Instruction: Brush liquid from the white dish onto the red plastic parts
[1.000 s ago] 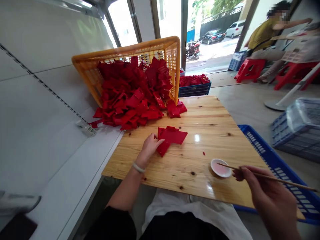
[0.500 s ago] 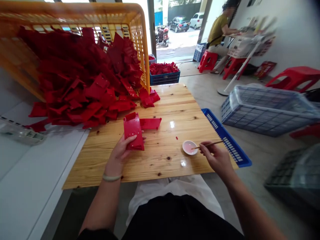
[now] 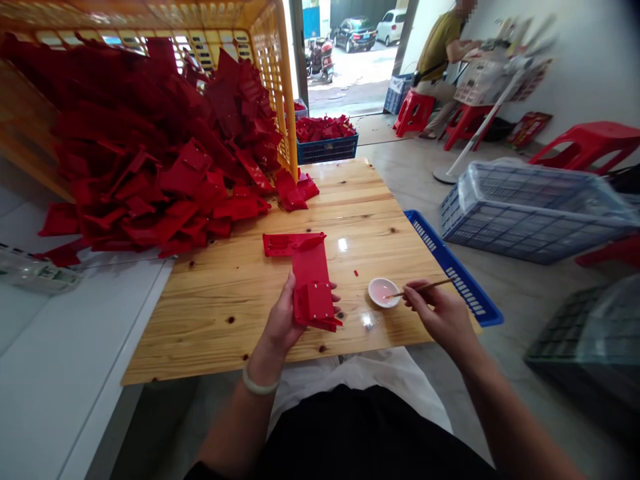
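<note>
Orange plastic basket (image 3: 150,20), lying tipped on its side at far left, is spilling a heap of red plastic pieces (image 3: 150,167) onto the wooden bench (image 3: 210,313) and the white ledge beside it.

Left hand (image 3: 283,320) is gripping the near end of a red L-shaped plastic part (image 3: 307,273), thumb on the left edge and fingertips wrapping round the right edge, so the grip is closing on the part. Long arm of the part is running away from the person, its near end held over the front of the bench, slightly raised. Short arm is branching off to the left at the far end and is lying on or just above the bench top; which one cannot be told. White bracelet (image 3: 257,385) is sitting on the left wrist.

Small white dish (image 3: 384,292) is resting on the bench just right of the part, holding a pinkish film.

Right hand (image 3: 440,313) is pinching a thin wooden stick (image 3: 425,287), grip narrow around it. Stick is lying nearly level, its tip pointing left into the dish.

Blue plastic crate (image 3: 453,273) is showing beneath the right edge of the bench. Grey-blue basket (image 3: 530,210) is standing on the floor further right. Another person (image 3: 440,47) is sitting on a red stool (image 3: 415,110) in the background.
</note>
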The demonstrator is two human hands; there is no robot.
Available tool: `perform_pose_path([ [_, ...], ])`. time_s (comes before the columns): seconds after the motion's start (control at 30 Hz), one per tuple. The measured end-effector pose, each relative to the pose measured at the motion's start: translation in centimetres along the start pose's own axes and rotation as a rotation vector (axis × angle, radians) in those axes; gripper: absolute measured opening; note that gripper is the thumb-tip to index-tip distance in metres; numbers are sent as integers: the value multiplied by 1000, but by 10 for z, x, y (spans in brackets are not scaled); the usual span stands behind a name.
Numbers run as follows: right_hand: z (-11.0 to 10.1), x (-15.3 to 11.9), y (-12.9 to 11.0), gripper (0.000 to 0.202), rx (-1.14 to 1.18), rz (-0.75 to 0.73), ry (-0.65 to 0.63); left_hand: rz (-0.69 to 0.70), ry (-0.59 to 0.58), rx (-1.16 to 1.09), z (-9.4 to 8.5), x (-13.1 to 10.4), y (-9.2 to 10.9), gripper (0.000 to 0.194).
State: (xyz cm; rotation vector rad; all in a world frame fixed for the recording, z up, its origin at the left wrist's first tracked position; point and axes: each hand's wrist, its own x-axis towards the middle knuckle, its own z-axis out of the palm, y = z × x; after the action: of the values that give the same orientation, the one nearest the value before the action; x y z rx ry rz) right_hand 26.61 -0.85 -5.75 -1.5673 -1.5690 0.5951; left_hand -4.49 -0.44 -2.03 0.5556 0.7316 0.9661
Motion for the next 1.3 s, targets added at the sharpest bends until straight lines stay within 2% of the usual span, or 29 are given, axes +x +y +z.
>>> perform_pose_path([
  [0.13, -5, 2, 0, 65, 11, 33, 18, 9, 0, -19, 2, 1, -6, 73],
  [0.33, -12, 2, -6, 59, 72, 37, 40, 20, 28, -75, 6, 1, -11, 74],
  [0.43, -14, -4, -24, 47, 179, 31, 112, 31, -13, -129, 9, 0, -16, 71],
  [0.53, -15, -13, -53, 29, 415, 28, 176, 13, -91, -162, 14, -2, -20, 76],
  [0.67, -9, -18, -91, 16, 646, -11, 99, -12, -169, -167, 24, -7, -23, 81],
  [0.77, -2, -16, -106, 11, 711, -54, 10, -19, -191, -134, 32, -13, -21, 83],
  [1.0, 7, -11, -108, 10, 756, -61, -88, -19, -160, -55, 33, -22, -20, 88],
  [1.1, 7, -11, -109, 9, 759, -64, -114, -41, -180, -41, 32, -22, -19, 93],
  [1.3, 4, -13, -107, 8, 746, -70, -132, -24, -143, -38, 37, -23, -15, 89],
])
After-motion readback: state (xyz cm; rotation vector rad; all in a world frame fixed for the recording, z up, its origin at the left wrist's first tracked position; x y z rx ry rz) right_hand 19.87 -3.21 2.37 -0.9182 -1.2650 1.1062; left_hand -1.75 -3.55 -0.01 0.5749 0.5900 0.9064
